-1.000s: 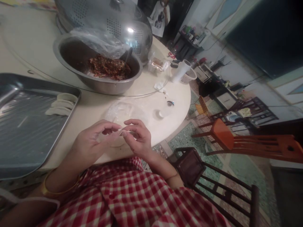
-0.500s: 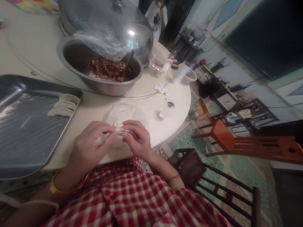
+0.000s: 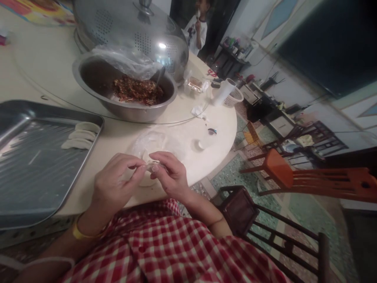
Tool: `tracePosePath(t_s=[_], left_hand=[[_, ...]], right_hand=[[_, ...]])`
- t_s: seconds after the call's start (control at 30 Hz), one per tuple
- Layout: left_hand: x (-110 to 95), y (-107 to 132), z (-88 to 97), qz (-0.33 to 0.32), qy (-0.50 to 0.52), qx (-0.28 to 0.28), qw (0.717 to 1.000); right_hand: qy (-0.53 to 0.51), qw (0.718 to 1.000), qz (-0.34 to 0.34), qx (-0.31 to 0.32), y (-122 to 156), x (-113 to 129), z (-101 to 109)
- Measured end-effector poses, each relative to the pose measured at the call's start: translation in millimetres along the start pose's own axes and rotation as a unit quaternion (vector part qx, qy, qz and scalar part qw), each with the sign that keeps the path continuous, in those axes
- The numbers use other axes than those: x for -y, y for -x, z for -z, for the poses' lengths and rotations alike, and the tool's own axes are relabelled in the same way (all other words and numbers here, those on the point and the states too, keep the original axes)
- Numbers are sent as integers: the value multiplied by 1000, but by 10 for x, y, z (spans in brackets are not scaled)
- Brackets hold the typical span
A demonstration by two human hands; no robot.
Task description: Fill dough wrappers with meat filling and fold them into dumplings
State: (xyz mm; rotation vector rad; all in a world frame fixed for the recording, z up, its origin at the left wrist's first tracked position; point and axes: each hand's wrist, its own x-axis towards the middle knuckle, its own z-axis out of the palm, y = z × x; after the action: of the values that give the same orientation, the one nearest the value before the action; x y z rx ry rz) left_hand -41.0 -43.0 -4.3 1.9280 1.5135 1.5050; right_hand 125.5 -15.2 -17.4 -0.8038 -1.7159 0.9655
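We pinch a small white dough wrapper point(image 3: 148, 167) between our left hand point(image 3: 113, 184) and our right hand point(image 3: 171, 177), just above the near edge of the round cream table point(image 3: 215, 137). At ten o'clock from our hands lies a big flat metal tray point(image 3: 32, 169) with three folded white dumplings point(image 3: 80, 135) in its far corner. At twelve o'clock sits a wide steel bowl point(image 3: 123, 110) of brown chopped filling point(image 3: 137, 89), and a shiny metal dome cover with little holes point(image 3: 129, 31) stands behind it.

Between my fingers point(image 3: 138, 167), the dough wrapper point(image 3: 147, 159) looks soft, pale and matt. At ten o'clock lies a brushed metal tray point(image 3: 35, 165); at twelve, a glossy steel bowl point(image 3: 97, 76) under crinkled clear plastic point(image 3: 126, 61).
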Motion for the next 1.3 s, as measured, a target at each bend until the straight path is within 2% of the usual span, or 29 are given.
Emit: tracePosePath(t_s=[0.1,0.17,0.27,0.47,0.53,0.6,0.73,0.87,0.97,1.07,1.13,1.2,1.3], left_hand=[[48,7,-14,69,37,28,997],[50,6,-19,75,61,42,994],[0,-3,-24,32,69,30,997],[-58,24,-34,-77,10,-52,996],[-52,38,-31,-91,6,-63,994],[-45,44,-28,-65,21,-54,996],[-43,36,-46,55,111,12,992],[-93,8,-125,99,188,72,974],[-136,-12,-232,167,274,91,943],[-143,-45,-352,290,402,61,866],[-130,-87,-417,334,449,39,828],[-113,-137,-458,345,465,32,815],[-94,-200,-471,363,489,28,793]], right_hand=[[-6,1000,1,5,-15,20,8],[-21,1000,0,15,-24,32,5],[-33,999,2,16,-30,49,-14],[-96,995,-7,1,5,97,-33],[-116,993,-24,1,23,105,-26],[-138,990,-42,0,37,107,-17],[-162,985,-62,0,40,129,5],[-125,989,-73,8,4,193,61],[-117,988,-88,38,-54,224,151],[-116,985,-105,66,-114,221,272],[-105,987,-108,64,-132,202,350],[-71,994,-78,34,-124,174,411],[5,1000,10,-16,-82,136,463]])
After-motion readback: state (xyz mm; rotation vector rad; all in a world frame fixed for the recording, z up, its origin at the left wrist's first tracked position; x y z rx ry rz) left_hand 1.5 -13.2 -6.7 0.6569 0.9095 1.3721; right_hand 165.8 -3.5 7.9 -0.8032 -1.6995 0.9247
